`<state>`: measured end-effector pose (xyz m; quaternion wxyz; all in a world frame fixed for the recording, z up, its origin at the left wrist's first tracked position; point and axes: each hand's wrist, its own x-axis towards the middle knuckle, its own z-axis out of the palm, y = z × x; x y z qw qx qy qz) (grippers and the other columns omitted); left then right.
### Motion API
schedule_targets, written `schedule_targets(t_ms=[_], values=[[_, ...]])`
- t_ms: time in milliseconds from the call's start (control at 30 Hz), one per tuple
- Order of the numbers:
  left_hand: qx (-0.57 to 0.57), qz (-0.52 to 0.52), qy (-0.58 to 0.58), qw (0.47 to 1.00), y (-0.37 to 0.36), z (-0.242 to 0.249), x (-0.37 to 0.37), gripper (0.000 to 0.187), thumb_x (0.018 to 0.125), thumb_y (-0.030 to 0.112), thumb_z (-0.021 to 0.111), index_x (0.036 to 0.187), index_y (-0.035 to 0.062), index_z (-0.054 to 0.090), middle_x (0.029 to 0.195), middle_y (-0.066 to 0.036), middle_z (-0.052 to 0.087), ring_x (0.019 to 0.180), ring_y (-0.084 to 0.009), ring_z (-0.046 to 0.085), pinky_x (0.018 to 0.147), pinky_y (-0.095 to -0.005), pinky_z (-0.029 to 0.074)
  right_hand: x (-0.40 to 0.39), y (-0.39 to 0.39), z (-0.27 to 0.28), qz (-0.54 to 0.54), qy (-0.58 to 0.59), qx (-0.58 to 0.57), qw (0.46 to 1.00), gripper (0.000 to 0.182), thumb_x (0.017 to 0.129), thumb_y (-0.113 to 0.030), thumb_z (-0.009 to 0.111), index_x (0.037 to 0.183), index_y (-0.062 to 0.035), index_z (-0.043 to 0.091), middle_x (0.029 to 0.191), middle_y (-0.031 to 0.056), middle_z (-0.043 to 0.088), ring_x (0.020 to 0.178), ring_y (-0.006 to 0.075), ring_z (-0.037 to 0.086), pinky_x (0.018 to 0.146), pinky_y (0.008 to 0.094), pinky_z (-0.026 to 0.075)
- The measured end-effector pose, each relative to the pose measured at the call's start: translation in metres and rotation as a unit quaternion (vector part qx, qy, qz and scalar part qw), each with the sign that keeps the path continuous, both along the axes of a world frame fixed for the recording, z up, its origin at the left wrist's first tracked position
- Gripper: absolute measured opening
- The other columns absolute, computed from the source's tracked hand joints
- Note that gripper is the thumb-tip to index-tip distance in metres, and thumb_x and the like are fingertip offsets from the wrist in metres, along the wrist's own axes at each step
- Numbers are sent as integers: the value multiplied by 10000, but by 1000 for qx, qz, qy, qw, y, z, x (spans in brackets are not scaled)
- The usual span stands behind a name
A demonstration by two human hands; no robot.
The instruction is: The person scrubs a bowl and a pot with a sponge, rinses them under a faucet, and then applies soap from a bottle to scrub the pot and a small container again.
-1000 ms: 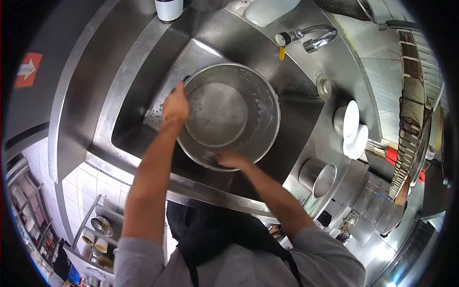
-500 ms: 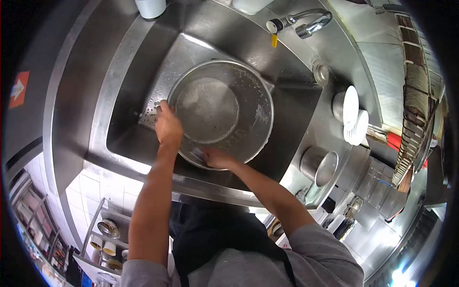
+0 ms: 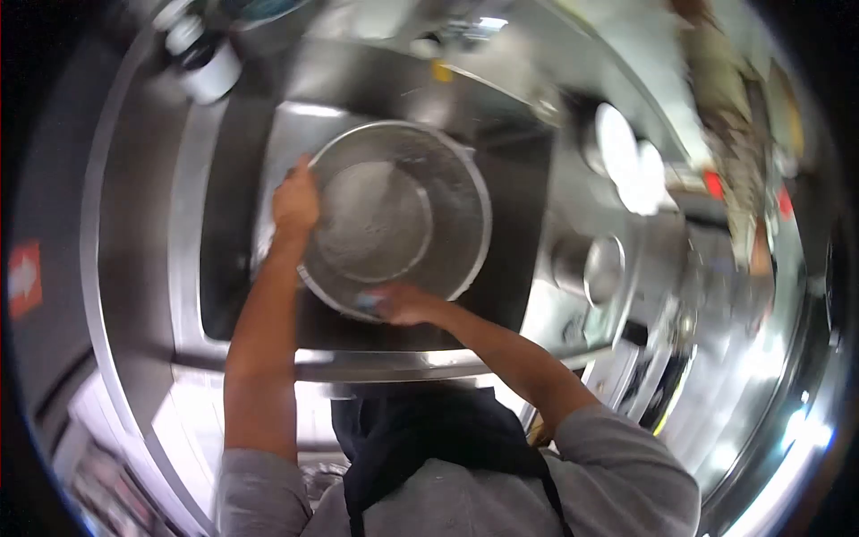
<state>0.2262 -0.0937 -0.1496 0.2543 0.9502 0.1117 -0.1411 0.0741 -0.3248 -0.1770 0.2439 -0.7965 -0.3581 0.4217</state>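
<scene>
A large round metal pot (image 3: 456,215) sits in the steel sink, its mouth facing me. My left hand (image 3: 296,199) is closed over the pot's left rim. Inside the near wall, my right hand (image 3: 407,305) holds a small pale blue pad (image 3: 367,301) against the metal. Motion smears the pad, so its exact kind is unclear. Whitish film or water covers part of the pot's bottom.
The steel sink (image 3: 514,224) surrounds the pot. On the right-hand counter stand white dishes (image 3: 619,148) and a smaller metal pot (image 3: 604,268). A white container (image 3: 213,76) stands at the far left corner. The faucet area at the back is blurred.
The whole view has swung and blurred, with the far-left container now further into view. My left hand stays on the rim; my right hand with the pad remains at the near inner wall.
</scene>
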Motion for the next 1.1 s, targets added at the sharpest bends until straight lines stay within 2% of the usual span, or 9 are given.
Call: schedule_targets(t_ms=[33,200,300,500,567,733,867,1000,1100], values=[[-3,-4,-6,1000,-1,5,0,308,934,178,436,1240,145,440,1119,-201,591,962,-415,599,828,-498,468,-3,11,63,-230,112,-10,967,348,764,-51,571,1110,-49,603,1117,161,614,1080,327,569,938,386,468],[14,-26,-149,988,-3,4,-6,349,900,241,547,1231,156,477,1141,-146,554,1007,-383,565,824,-494,463,-47,-66,149,-395,-162,42,903,431,806,-123,571,1237,-119,559,1101,160,628,965,254,617,854,367,491],[71,-24,-392,917,-43,50,-32,237,870,213,600,1078,103,574,1025,-107,589,937,-339,555,827,-477,435,-75,-135,188,-646,173,140,730,410,893,-174,465,1289,-75,504,1104,134,621,955,203,609,808,333,506],[-437,-414,-112,790,-241,127,-138,136,797,55,635,930,78,650,911,-146,610,856,-313,602,735,-369,488,-163,-214,222,-740,328,411,419,496,896,-274,423,1321,-20,416,1175,141,571,873,232,585,720,327,484],[-376,-517,-46,768,-300,117,-168,217,786,40,616,1002,64,631,995,-127,592,926,-324,573,807,-382,475,-190,-220,238,-800,281,453,277,497,848,-266,436,1267,2,447,1126,160,573,857,265,565,699,356,463],[-302,-620,-138,711,-404,86,-220,207,837,99,537,1022,52,617,1071,-107,553,1060,-295,503,869,-403,458,-228,-224,264,-807,148,555,139,514,752,-250,453,1180,32,494,1046,176,564,810,280,535,654,363,435],[-265,-604,-264,704,-450,63,-227,183,842,145,523,978,67,617,1077,-96,548,1063,-273,474,850,-398,449,-227,-221,264,-803,106,580,85,512,741,-264,468,1170,11,512,1052,176,575,812,293,549,667,373,439],[-235,-628,-197,715,-448,53,-223,143,850,179,538,902,73,619,1031,-116,577,1026,-271,502,804,-407,450,-225,-215,264,-793,113,585,127,528,750,-297,495,1194,-12,511,1095,168,581,860,311,564,699,384,452],[-404,-484,-16,776,-399,83,-208,162,809,156,629,916,34,622,902,-172,618,815,-305,597,758,-385,474,-224,-210,252,-812,116,544,178,546,786,-314,494,1255,-35,468,1159,160,561,927,290,571,742,378,460]])
